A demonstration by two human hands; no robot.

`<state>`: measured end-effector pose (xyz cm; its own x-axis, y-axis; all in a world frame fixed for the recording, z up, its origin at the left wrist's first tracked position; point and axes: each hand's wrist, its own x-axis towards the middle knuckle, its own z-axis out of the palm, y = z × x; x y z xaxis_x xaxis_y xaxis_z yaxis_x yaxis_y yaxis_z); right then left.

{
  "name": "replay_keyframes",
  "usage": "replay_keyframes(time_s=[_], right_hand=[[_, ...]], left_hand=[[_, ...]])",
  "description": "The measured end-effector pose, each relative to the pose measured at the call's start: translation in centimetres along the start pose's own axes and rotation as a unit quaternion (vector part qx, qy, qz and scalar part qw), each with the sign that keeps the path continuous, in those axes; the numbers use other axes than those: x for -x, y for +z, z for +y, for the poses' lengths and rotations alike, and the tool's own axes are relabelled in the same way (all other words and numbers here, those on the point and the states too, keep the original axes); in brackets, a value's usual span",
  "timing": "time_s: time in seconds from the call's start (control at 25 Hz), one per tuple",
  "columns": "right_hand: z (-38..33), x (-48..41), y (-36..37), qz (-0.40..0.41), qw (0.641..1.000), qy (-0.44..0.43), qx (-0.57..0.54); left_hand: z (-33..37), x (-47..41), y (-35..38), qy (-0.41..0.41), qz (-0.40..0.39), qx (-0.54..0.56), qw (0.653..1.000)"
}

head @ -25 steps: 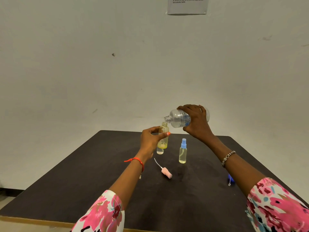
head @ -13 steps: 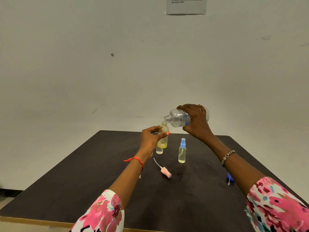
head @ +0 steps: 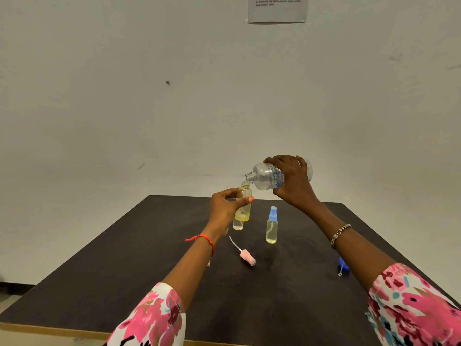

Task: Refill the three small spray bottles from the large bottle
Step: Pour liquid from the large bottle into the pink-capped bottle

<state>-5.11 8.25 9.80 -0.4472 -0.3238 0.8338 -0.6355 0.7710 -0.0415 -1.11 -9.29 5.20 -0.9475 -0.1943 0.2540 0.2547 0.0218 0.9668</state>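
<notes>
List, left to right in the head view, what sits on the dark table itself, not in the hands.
pink spray head → blue-capped spray bottle → blue cap. The small bottle behind the left hand is left out: it overlaps the spray head's span.

Room setting. A plain off-white painted wall (head: 124, 96), evenly lit, fills the upper half of the view and carries faint scuffs and one small dark mark (head: 167, 82). A grey printed paper sheet (head: 277, 11) is fixed high on the wall and cut off by the frame; its text is too small to read. A dark matte rectangular bench (head: 112, 283) with a pale wooden front edge stands before the wall. At lower left, a dark skirting strip (head: 15, 287) meets a pale floor (head: 7, 304).
</notes>
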Motion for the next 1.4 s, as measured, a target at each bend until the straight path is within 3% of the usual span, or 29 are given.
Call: replay_keyframes(time_s=[1.4], right_hand=[[-0.61,0.09,-0.43,-0.008,1.000,0.007,0.010]], left_hand=[[-0.23,0.02,-0.12,-0.005,-0.005,0.003,1.000]])
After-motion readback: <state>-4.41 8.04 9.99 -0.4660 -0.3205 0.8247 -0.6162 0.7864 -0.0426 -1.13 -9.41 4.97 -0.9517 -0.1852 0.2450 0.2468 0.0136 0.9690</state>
